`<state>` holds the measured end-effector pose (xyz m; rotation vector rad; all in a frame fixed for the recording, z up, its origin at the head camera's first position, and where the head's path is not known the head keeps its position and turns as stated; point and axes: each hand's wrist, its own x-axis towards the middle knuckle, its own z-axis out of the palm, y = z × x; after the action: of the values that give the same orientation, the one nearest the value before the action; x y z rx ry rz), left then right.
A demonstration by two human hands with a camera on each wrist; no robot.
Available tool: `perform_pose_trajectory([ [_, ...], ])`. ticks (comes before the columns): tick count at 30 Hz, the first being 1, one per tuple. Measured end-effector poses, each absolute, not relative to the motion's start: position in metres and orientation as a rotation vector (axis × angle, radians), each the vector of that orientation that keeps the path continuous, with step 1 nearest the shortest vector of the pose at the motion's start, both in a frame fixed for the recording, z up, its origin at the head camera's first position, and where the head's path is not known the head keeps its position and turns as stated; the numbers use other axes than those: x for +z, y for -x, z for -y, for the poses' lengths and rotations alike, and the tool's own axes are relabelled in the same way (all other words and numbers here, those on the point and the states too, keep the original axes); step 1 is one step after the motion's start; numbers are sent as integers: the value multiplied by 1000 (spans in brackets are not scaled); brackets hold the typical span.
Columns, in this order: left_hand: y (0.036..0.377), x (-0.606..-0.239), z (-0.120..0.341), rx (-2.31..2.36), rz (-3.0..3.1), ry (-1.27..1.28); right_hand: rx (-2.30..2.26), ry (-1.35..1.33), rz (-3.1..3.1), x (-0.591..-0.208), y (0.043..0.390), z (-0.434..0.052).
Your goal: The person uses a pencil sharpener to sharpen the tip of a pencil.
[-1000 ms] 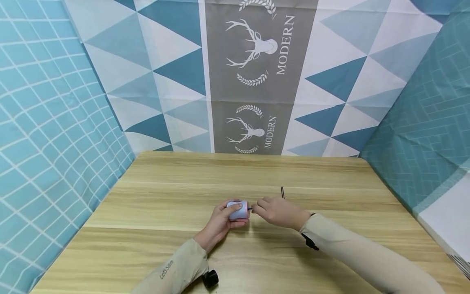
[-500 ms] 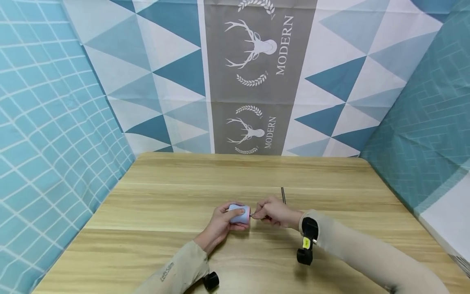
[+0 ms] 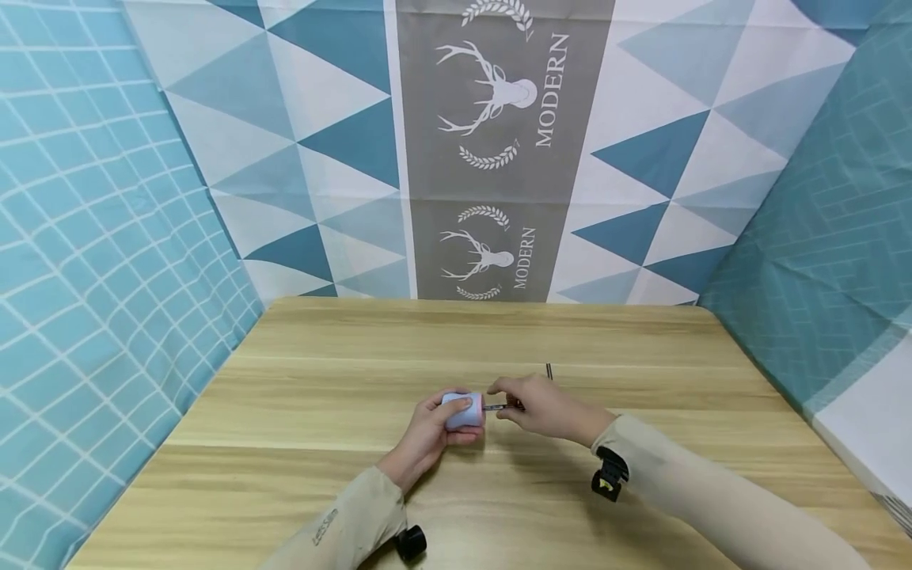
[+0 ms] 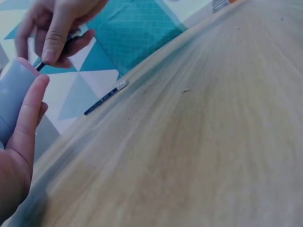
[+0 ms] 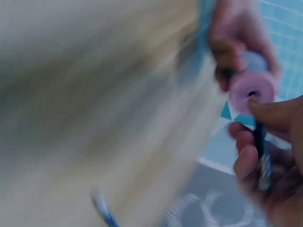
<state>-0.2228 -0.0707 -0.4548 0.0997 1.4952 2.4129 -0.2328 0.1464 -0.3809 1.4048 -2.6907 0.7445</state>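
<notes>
My left hand [image 3: 422,431] grips a pale blue pencil sharpener [image 3: 457,412] just above the wooden table, its thumb along the side. The sharpener's pink end [image 5: 246,91] has a round hole and faces my right hand [image 3: 545,405]. That hand holds a dark pencil [image 3: 493,408] between thumb and curled fingers. In the left wrist view, the dark pencil [image 4: 40,66] meets the sharpener's pink end. The right wrist view shows the pencil [image 5: 261,146] lying across the fingers, with the thumb close to the hole.
A second dark pencil [image 4: 106,97] lies on the table [image 3: 342,380] beyond my right hand, partly hidden by it in the head view. Patterned cloths [image 3: 335,119] hang behind and at both sides. At the right edge is a white surface [image 3: 872,419].
My right wrist rolls one way, then back, while the fingers stay at the pencil. That hand now sits slightly farther right, with more pencil showing. The left hand and sharpener barely move.
</notes>
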Motion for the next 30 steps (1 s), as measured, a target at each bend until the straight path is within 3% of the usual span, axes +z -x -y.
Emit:
perform_pose_trajectory([
  [6,224,-455,71,2456,-1423,-76,-284,-1548,1962,-382,234,-152],
  [12,221,-455,72,2471,-1382,-105,-461,-1502,1684,-390,237,-150],
  [15,220,-455,71,2476,-1377,-103,-190,-1545,1860,-395,236,-147],
  [19,221,-455,68,2469,-1395,-81,529,-1518,2363,-396,235,-141],
  [22,222,-455,67,2459,-1415,-82,1186,-1259,2761,-388,237,-137],
  [26,222,-456,68,2437,-1440,-132,2000,-707,3045,-379,245,-137],
  [30,221,-456,70,2396,-1472,-170,2339,-451,3140,-380,252,-141],
])
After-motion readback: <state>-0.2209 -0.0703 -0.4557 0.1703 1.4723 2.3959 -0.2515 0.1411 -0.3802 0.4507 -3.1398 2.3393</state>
